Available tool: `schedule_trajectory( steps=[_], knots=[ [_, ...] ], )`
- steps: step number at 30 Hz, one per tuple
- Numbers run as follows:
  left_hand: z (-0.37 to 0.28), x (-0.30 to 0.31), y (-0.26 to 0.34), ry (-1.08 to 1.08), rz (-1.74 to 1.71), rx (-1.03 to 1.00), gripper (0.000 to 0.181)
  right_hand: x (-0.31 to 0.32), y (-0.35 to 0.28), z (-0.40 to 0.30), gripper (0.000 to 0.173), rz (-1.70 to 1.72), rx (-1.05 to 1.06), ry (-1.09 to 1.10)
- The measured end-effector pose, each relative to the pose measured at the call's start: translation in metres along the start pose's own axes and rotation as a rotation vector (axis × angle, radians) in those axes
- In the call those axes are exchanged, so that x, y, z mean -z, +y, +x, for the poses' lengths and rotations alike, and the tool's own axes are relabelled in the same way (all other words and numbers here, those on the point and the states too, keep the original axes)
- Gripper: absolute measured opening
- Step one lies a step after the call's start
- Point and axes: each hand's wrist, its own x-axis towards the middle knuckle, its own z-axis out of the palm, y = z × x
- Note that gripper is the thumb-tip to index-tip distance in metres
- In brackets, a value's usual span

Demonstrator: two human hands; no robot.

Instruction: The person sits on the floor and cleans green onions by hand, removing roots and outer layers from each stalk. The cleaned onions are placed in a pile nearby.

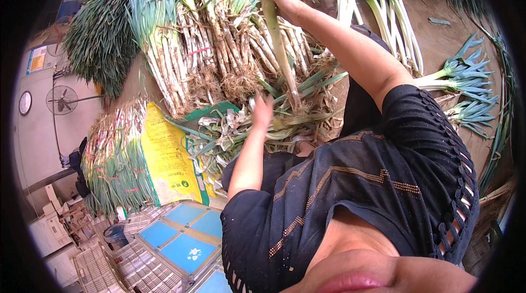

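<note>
My right hand [283, 3], at the top centre, grips a large leek [279, 50] by its upper stalk. The leek hangs with its leaves up and its roots down. My left hand [262, 112] is blurred beside the root end, a little to its left; whether it holds anything cannot be told. Below and around it lies a heap of stripped leek leaves and peelings [230, 128]. Behind, unpeeled leeks [230, 46] with dirty roots lie side by side, some tied with a red band. Cleaner white-stemmed leeks [402, 25] lie at the upper right.
A yellow sack [170, 157] with writing lies left of the peelings. Tied bundles of thin green onions [119, 165] stand beyond it. Trimmed leeks [456, 79] lie at right. Blue panels [185, 247], plastic crates [144, 266], a bucket [116, 235] and a fan [61, 99] are farther left.
</note>
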Motion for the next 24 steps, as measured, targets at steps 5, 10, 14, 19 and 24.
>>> schedule_trajectory(
  steps=[5,10,14,19,24],
  knots=[
    [0.009,0.106,0.163,0.711,-0.131,-0.594,0.045,-0.029,0.016,-0.023,0.058,-0.224,-0.124,-0.223],
    [0.032,0.105,0.175,0.825,-0.016,-0.735,0.025,-0.020,0.018,-0.018,0.060,-0.023,-0.146,-0.186],
    [0.032,0.092,0.150,0.775,-0.302,-0.639,0.022,-0.022,0.031,-0.017,0.091,-0.107,-0.089,-0.074],
    [0.008,0.034,0.053,0.305,-0.224,-0.162,0.013,-0.009,0.004,-0.007,0.066,-0.404,0.037,0.197],
    [-0.031,-0.008,-0.061,-0.134,0.463,0.085,0.023,0.016,0.014,0.023,0.046,-0.077,0.380,0.272]
  ],
)
